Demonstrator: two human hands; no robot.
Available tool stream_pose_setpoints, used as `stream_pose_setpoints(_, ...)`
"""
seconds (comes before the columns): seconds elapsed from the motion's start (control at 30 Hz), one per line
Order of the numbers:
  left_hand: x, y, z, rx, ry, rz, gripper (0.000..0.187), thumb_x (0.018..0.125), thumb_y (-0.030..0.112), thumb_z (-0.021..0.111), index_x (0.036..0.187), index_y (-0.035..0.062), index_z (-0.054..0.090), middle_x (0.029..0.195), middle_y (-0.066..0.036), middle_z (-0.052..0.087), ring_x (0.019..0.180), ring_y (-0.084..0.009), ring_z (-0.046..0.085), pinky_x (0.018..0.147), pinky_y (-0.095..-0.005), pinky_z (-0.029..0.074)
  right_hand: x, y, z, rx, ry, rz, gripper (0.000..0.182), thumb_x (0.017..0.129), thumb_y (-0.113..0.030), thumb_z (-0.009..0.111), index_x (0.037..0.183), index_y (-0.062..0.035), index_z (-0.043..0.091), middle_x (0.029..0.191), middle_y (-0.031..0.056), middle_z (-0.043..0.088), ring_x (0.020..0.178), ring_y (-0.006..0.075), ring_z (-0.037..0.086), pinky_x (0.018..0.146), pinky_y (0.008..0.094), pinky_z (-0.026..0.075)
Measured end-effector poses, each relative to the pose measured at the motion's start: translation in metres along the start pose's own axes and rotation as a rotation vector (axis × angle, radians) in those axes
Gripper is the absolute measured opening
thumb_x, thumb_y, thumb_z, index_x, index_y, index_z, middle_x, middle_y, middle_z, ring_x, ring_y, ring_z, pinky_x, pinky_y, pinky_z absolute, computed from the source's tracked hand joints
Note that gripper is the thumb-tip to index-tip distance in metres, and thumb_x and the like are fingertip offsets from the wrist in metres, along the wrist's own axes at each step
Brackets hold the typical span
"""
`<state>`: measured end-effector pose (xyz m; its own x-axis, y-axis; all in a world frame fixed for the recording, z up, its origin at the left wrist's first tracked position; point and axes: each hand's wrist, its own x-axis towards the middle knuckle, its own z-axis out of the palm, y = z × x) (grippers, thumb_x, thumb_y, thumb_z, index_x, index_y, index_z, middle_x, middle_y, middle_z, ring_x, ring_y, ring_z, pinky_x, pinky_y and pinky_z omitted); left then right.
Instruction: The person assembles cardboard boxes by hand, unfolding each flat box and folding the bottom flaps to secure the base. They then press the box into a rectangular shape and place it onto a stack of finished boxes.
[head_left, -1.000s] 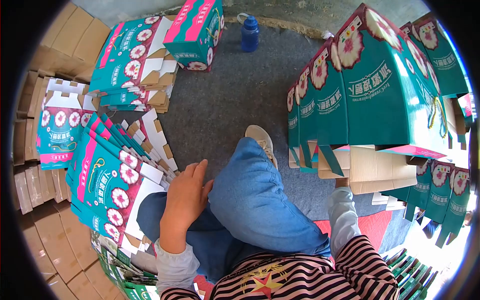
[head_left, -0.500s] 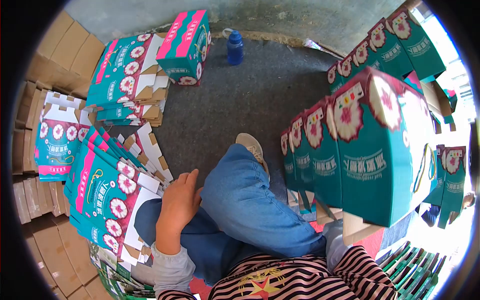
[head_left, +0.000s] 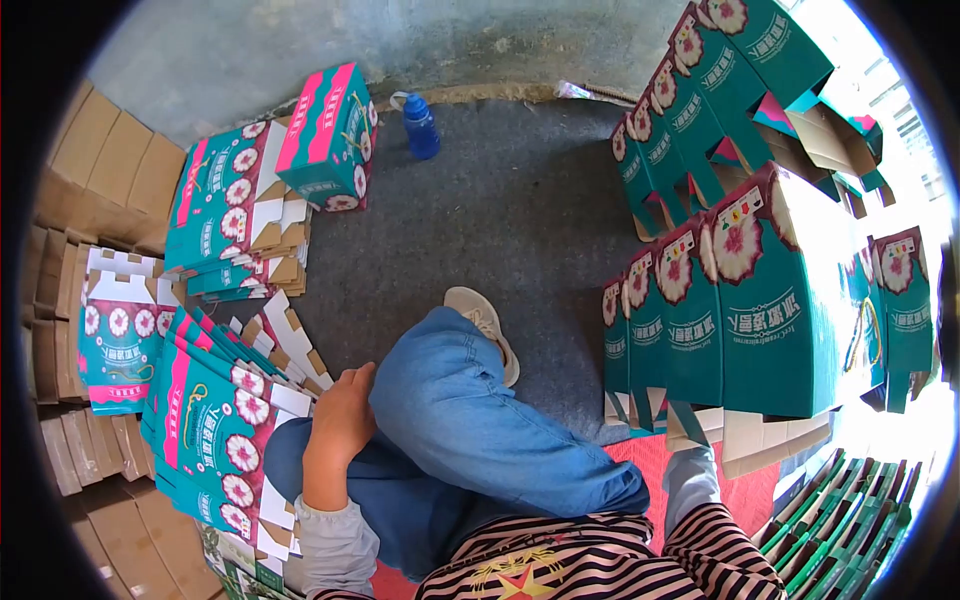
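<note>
My left hand (head_left: pixel 342 418) lies against my bent knee, fingers stretched out and nothing in them. Beside it is a fanned stack of flat green-and-pink cartons (head_left: pixel 205 430) with flower prints. My right arm, in a grey cuff (head_left: pixel 692 478), reaches under the nearest opened-out carton (head_left: pixel 765 310). That carton stands at the near end of a row of similar cartons (head_left: pixel 645 310), its brown flaps hanging at the bottom. The flaps and carton hide my right hand, so its fingers and grip do not show.
A closed carton (head_left: pixel 325 140) and a blue bottle (head_left: pixel 421 128) stand on the dark floor by the wall. More flat cartons (head_left: pixel 215 200) and brown boxes (head_left: pixel 125 150) are piled at left. Another carton row (head_left: pixel 700 110) stands at far right, green folded pieces (head_left: pixel 845 530) below.
The nearest carton, tilted before, now stands more upright against its row, with my right arm stretched farther under it. My left hand stays by the knee. The camera view has shifted.
</note>
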<state>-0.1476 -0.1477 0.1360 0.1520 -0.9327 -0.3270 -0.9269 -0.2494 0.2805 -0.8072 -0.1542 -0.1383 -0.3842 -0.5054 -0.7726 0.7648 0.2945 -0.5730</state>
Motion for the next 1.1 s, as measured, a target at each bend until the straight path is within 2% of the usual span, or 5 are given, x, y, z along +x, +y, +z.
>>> stream_pose_setpoints(0.17,0.004,0.004,-0.005,0.039,-0.056,-0.077,0.046,0.075,0.000,0.056,0.120,0.0064,0.050,0.106,-0.019,0.058,0.093,-0.0377,0.059,0.077,-0.0438,0.048,0.013,-0.006,-0.008,0.075,0.031,-0.017,0.030,0.085,-0.031,0.056,0.103,-0.0070,0.058,0.087,0.0063,0.065,0.070,0.0213,0.065,0.052,0.0331,0.052)
stream_pose_setpoints(0.33,0.004,-0.012,0.010,0.019,-0.008,-0.013,0.038,0.078,0.010,0.058,0.115,0.0059,0.052,0.102,-0.019,0.060,0.092,-0.0391,0.059,0.077,-0.0440,0.048,0.039,-0.002,-0.004,0.137,0.031,-0.037,0.031,0.085,-0.032,0.056,0.103,-0.0073,0.058,0.086,0.0062,0.065,0.070,0.0213,0.065,0.052,0.0332,0.052)
stream_pose_setpoints(0.7,0.006,-0.021,0.023,0.029,0.029,0.074,0.033,0.079,0.017,0.057,0.108,0.0026,0.056,0.104,-0.021,0.059,0.097,-0.0388,0.057,0.078,-0.0438,0.048,0.100,-0.106,0.014,0.272,0.050,-0.213,0.032,0.086,-0.035,0.055,0.102,-0.0080,0.059,0.085,0.0059,0.065,0.069,0.0212,0.064,0.051,0.0335,0.052)
stream_pose_setpoints(0.93,0.008,-0.018,0.016,0.027,-0.041,-0.009,0.036,0.078,0.019,0.057,0.109,0.0013,0.056,0.109,-0.021,0.059,0.101,-0.0395,0.056,0.082,-0.0433,0.047,0.104,-0.095,0.003,0.296,0.094,-0.212,0.032,0.086,-0.036,0.055,0.102,-0.0084,0.059,0.085,0.0057,0.065,0.068,0.0212,0.064,0.051,0.0336,0.052)
stream_pose_setpoints(1.1,0.010,-0.029,0.024,0.049,-0.059,0.042,0.039,0.079,0.019,0.057,0.113,0.0008,0.055,0.112,-0.023,0.057,0.105,-0.0394,0.055,0.084,-0.0430,0.047,0.099,-0.084,-0.013,0.287,0.106,-0.204,0.033,0.086,-0.037,0.054,0.101,-0.0087,0.060,0.085,0.0056,0.065,0.067,0.0211,0.064,0.051,0.0337,0.052)
